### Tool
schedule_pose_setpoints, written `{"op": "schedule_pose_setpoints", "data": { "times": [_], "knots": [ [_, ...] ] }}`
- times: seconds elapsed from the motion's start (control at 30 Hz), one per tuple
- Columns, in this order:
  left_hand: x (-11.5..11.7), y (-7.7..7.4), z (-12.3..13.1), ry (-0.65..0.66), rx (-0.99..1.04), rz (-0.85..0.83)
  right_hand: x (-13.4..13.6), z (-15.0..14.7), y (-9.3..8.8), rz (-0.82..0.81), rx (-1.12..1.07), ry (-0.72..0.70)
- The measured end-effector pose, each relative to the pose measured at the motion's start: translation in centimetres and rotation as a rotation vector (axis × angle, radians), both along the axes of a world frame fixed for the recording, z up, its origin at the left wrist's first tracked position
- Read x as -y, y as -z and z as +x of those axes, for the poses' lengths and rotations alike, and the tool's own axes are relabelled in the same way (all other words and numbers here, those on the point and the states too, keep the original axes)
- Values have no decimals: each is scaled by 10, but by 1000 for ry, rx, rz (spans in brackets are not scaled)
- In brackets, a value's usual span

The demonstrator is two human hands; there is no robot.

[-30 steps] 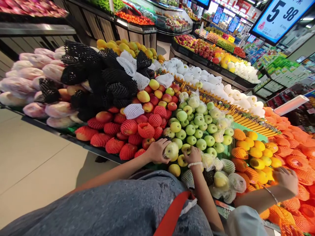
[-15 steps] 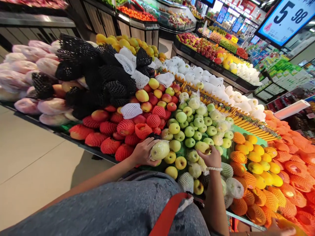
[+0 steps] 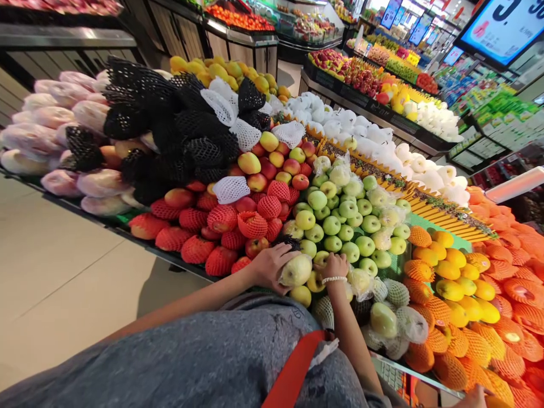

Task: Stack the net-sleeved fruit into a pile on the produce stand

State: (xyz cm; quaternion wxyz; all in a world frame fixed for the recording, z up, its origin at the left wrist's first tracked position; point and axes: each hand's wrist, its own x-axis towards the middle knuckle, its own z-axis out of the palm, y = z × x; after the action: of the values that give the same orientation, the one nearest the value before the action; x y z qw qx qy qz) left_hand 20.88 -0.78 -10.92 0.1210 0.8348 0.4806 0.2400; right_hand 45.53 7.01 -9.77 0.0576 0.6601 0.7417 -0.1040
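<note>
My left hand [image 3: 271, 266] is wrapped round a pale green fruit in clear film [image 3: 296, 270], at the near edge of the display. Close to its right, my right hand [image 3: 334, 266], with a beaded bracelet at the wrist, reaches down onto a yellow-green apple [image 3: 322, 258]; its fingertips are partly hidden, so its grip is unclear. Beyond both hands lies a heap of green apples [image 3: 331, 225]. Red apples in red foam nets [image 3: 253, 224] lie to the left of the hands, and a dark net [image 3: 289, 242] sits just behind my left hand.
Black foam nets [image 3: 170, 124] and wrapped pink fruit [image 3: 55, 130] fill the far left. Yellow fruit [image 3: 453, 290] and orange-netted fruit [image 3: 505, 289] lie to the right. At the bottom right edge, another person's hand [image 3: 476, 396] shows. A price screen [image 3: 501, 34] hangs above.
My right hand has moved left and nearer, from the green apples to beside my left hand. The left hand still holds the wrapped fruit. A pale green fruit now shows on the netted fruit at right.
</note>
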Motion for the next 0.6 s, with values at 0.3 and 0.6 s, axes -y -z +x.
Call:
{"op": "schedule_pose_setpoints", "data": {
  "times": [0.3, 0.6],
  "knots": [
    [-11, -6, 47, 63, -213, -276, 39, 134, -46, 291, -241, 423],
    [-22, -38, 0, 43, -63, -206, 100, 188, -43, 267, -104, 689]
  ]
}}
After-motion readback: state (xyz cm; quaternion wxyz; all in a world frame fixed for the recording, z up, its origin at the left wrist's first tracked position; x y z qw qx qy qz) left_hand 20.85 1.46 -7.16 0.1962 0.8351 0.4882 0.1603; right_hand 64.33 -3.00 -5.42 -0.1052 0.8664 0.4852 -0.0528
